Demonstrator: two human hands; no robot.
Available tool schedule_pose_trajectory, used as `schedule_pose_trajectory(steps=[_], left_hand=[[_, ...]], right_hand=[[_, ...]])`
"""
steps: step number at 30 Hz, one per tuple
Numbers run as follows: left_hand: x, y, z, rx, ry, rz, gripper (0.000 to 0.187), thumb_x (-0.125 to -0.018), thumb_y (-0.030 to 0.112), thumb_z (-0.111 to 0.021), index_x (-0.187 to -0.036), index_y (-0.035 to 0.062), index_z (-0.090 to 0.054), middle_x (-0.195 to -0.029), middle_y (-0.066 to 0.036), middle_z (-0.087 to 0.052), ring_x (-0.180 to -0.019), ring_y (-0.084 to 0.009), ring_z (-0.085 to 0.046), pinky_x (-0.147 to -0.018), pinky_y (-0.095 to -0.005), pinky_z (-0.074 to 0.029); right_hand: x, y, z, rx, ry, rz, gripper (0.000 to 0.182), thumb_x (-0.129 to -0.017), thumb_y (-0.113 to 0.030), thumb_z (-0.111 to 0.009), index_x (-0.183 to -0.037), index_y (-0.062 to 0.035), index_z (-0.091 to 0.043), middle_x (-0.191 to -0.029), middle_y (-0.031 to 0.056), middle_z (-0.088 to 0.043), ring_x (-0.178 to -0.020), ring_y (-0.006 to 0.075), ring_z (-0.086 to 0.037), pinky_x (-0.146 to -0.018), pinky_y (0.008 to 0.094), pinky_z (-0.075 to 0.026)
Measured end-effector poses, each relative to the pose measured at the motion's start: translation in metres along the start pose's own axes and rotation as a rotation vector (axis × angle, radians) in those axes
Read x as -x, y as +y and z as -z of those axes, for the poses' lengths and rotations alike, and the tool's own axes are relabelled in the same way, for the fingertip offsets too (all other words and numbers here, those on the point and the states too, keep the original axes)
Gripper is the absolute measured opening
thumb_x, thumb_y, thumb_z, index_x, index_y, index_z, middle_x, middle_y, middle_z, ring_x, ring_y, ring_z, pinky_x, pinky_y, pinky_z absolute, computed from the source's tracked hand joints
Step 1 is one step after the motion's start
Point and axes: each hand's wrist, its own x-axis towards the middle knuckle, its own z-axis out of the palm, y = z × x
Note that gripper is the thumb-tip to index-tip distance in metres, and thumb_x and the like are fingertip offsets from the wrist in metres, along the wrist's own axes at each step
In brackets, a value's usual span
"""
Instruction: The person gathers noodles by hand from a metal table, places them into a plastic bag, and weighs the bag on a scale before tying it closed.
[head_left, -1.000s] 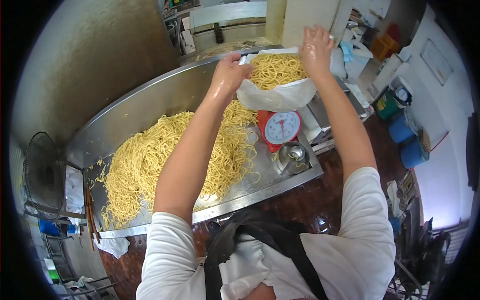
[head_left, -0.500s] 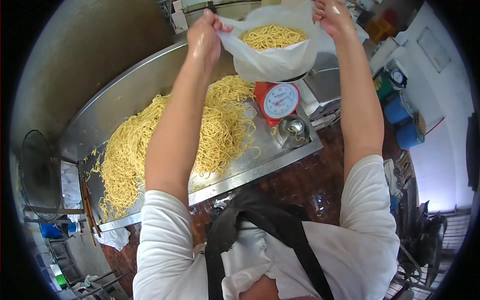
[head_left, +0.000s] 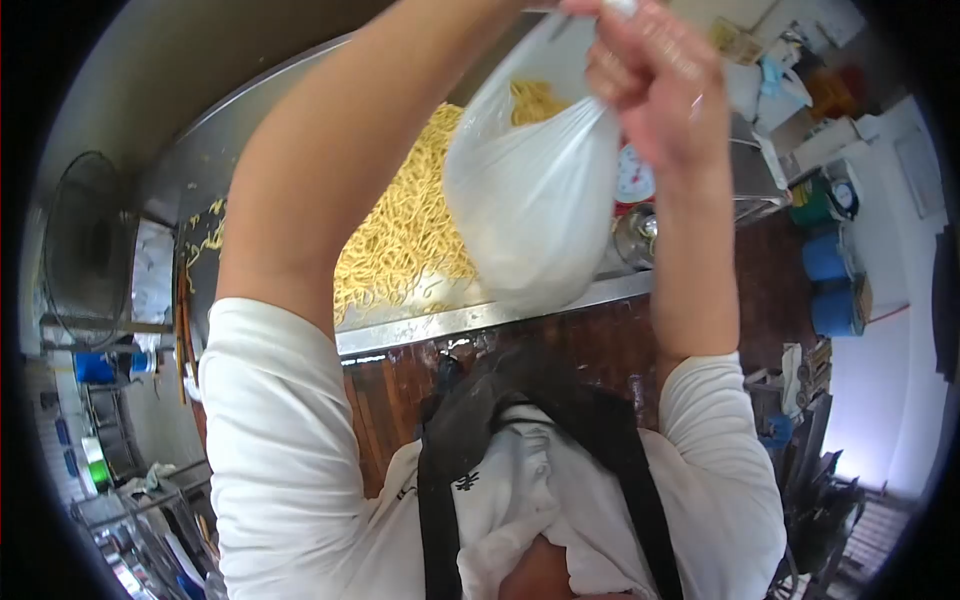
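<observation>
A white plastic bag point(head_left: 545, 200) hangs in front of me, rounded and full at the bottom, with its neck drawn tight. Yellow noodles point(head_left: 535, 102) show through its upper opening. My right hand point(head_left: 665, 90) is closed around the gathered neck at the bag's right side. My left arm reaches up to the top edge near the bag's mouth; my left hand is mostly cut off there, and its grip cannot be made out. Behind the bag, a heap of yellow noodles point(head_left: 405, 235) lies in a metal tray point(head_left: 400, 332). A red scale point(head_left: 633, 175) is partly hidden behind bag and hand.
A small metal bowl point(head_left: 632, 238) sits by the scale at the tray's right end. Blue buckets point(head_left: 830, 258) stand at the right wall. A round mesh strainer point(head_left: 85, 250) is at the left, near long wooden sticks point(head_left: 183, 330). Brown flooring lies below the tray.
The bag has come down and nearer, off the scale, and its wide-open mouth is now gathered. My right hand has closed round its neck; my left arm has swung right and up.
</observation>
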Motion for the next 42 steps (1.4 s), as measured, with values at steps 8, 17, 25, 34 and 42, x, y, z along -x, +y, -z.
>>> schedule_pose_trajectory(steps=[8, 17, 25, 34, 42], left_hand=[[0.208, -0.166, -0.124, 0.756, -0.091, 0.263, 0.041, -0.102, 0.04, -0.047, -0.118, 0.0048, -0.059, -0.095, -0.006, -0.067, -0.088, -0.0162, -0.064, -0.081, -0.0312, -0.052], [0.313, -0.277, -0.208, 1.07, 0.766, 0.644, 0.012, -0.091, 0.01, -0.059, -0.083, 0.0055, -0.05, -0.071, -0.001, -0.053, -0.062, -0.0116, -0.049, -0.056, -0.0271, -0.041], [0.316, -0.279, -0.185, 0.896, 0.431, 0.767, 0.01, -0.084, 0.012, -0.063, -0.079, 0.0047, -0.057, -0.069, -0.001, -0.054, -0.061, -0.0116, -0.05, -0.056, -0.0273, -0.041], [0.305, -0.279, -0.173, 1.302, 0.354, 0.644, 0.005, -0.089, 0.008, -0.059, -0.087, 0.005, -0.057, -0.08, -0.005, -0.059, -0.069, -0.0132, -0.056, -0.063, -0.0268, -0.046], [0.303, -0.304, -0.175, 0.941, 0.475, 0.773, 0.018, -0.088, 0.017, -0.067, -0.08, 0.0032, -0.059, -0.076, -0.005, -0.059, -0.066, -0.0133, -0.053, -0.059, -0.031, -0.044]], right_hand=[[0.035, 0.154, -0.045, 0.02, -0.217, -0.638, 0.019, -0.094, -0.017, -0.061, -0.099, 0.0001, -0.066, -0.066, -0.0024, -0.05, -0.061, 0.0079, -0.05, -0.058, 0.0235, -0.042], [0.069, 0.327, -0.101, 0.375, -0.162, -0.587, 0.032, -0.09, -0.013, -0.062, -0.117, 0.0046, -0.055, -0.109, 0.0175, -0.063, -0.092, 0.0263, -0.064, -0.083, 0.0379, -0.052], [0.089, 0.341, -0.086, 0.886, -0.544, -0.289, 0.023, -0.082, -0.008, -0.065, -0.104, -0.0028, -0.065, -0.11, 0.0207, -0.061, -0.101, 0.0358, -0.06, -0.083, 0.0402, -0.048], [0.099, 0.324, -0.093, 0.741, -0.185, -0.017, 0.009, -0.08, -0.009, -0.066, -0.088, -0.0053, -0.063, -0.101, 0.0129, -0.058, -0.094, 0.0348, -0.06, -0.078, 0.0425, -0.049], [0.107, 0.305, -0.073, 0.578, -0.347, -0.018, 0.017, -0.079, -0.015, -0.07, -0.087, -0.0049, -0.061, -0.092, 0.0114, -0.054, -0.091, 0.0315, -0.053, -0.084, 0.0415, -0.041]])
